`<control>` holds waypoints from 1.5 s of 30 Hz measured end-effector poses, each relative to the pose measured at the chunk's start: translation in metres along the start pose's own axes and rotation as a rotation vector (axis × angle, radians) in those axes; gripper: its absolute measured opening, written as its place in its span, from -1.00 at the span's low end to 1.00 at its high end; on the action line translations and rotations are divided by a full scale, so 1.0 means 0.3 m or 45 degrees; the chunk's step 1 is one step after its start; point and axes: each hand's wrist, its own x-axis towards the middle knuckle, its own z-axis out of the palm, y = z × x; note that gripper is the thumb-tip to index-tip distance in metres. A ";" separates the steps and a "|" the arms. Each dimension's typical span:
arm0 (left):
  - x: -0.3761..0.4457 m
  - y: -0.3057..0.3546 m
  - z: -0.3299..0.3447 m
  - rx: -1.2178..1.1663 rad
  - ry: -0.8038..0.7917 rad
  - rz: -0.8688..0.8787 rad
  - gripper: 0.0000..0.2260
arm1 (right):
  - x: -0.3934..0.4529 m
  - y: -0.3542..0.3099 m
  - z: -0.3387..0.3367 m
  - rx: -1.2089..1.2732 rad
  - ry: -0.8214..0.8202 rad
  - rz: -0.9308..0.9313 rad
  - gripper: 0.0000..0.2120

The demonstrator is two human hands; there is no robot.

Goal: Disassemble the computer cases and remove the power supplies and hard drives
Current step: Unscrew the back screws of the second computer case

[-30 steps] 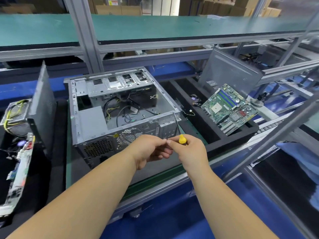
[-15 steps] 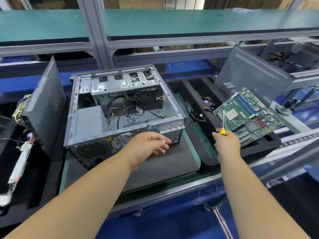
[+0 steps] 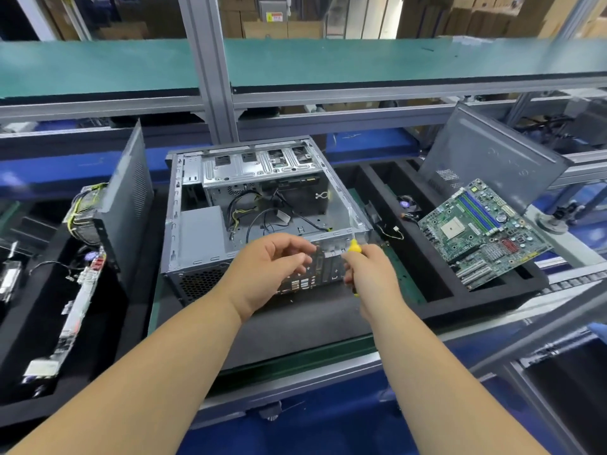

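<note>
We find our right hand (image 3: 368,274) gripping the yellow-handled screwdriver (image 3: 354,247) roughly upright, apparently just before the computer case (image 3: 197,238) rear panel, left hand (image 3: 272,274) spread, empty, equally near.

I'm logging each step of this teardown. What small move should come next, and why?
Probably bring the screwdriver in the right hand to the case rear edge: the power supply sits inside, and the left hand hovers open nearby.
</note>
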 end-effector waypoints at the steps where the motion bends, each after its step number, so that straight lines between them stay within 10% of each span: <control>1: -0.016 -0.005 -0.028 0.043 0.025 0.039 -0.77 | -0.026 -0.005 0.031 0.009 -0.029 0.003 -0.95; 12: -0.130 -0.187 -0.452 1.019 0.167 0.240 -0.56 | -0.323 -0.034 0.356 -0.004 -0.312 0.070 -0.92; 45: -0.102 -0.330 -0.590 0.848 0.167 0.497 -0.73 | -0.554 -0.010 0.621 -0.130 -0.138 0.230 -0.87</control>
